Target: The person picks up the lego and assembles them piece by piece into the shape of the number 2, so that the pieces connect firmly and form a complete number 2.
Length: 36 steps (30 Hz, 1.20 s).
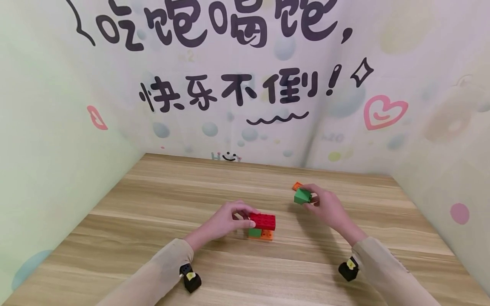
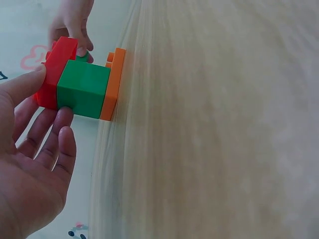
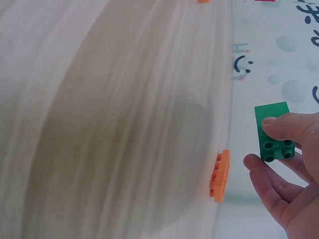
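A small stack of toy building bricks stands on the table: an orange plate (image 2: 113,85) at the bottom, a green brick (image 2: 83,88) on one end of it, and a red brick (image 1: 263,221) on top. My left hand (image 1: 231,219) grips the red brick at its left end, thumb on one side and fingers on the other. In my right hand (image 1: 326,204) a second green brick (image 3: 274,130) is pinched between thumb and fingers, held above the table with its studs turned sideways. Another orange brick (image 3: 220,176) lies on the table close behind that hand.
The wood-grain table (image 1: 160,199) ends at a printed cloth backdrop (image 1: 199,123) with black lettering, and cloth also rises at both sides. A black wrist device (image 1: 190,278) sits at the left cuff, and another black device (image 1: 348,269) at the right cuff.
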{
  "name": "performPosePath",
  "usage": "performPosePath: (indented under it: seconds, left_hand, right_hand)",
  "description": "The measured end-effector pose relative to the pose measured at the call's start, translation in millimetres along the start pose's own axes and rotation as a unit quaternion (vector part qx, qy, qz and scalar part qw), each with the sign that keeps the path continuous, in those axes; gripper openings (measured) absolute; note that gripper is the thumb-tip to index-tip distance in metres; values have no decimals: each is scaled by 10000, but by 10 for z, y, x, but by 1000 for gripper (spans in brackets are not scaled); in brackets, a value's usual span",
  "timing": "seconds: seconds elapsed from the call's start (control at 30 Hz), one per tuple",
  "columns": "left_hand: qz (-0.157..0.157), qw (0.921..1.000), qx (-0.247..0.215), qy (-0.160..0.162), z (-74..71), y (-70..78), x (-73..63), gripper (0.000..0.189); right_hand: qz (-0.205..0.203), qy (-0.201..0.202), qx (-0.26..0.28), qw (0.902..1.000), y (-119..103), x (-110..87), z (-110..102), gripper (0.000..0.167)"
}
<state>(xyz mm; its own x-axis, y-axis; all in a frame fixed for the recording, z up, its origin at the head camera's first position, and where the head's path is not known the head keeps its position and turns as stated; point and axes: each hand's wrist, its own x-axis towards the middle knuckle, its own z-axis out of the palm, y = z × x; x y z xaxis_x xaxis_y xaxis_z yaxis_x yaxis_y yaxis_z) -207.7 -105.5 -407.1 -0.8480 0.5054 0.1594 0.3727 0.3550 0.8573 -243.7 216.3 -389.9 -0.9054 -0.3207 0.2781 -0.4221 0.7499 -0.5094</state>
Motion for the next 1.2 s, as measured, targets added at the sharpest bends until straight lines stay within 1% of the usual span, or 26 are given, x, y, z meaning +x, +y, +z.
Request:
performPosePath:
  seconds: [0.13,0.47,0.8,0.9,1.2]
  left_hand:
    - [39,10000,7,2,10,-27,11,30]
    - [2,10000,-99,-16,14,-56,17,30]
    - [31,10000,-89,-21,8,-35,4,29]
    - [18,9999,-121,-31,4,-30,1,29]
    - [-9,10000,-23,-30,1,-35,23,29]
  right_hand:
    - [-49,101,61,9999,-65,11,-36,48]
    - [-406,272,130,9987,-177,49,-107,44]
    - [-492,280,-44,9984,-312,72,-188,47]
    - [-553,307,-64,9980,-365,77,-205,47]
    - [-727,431,-160,9963,-508,75,-243,48]
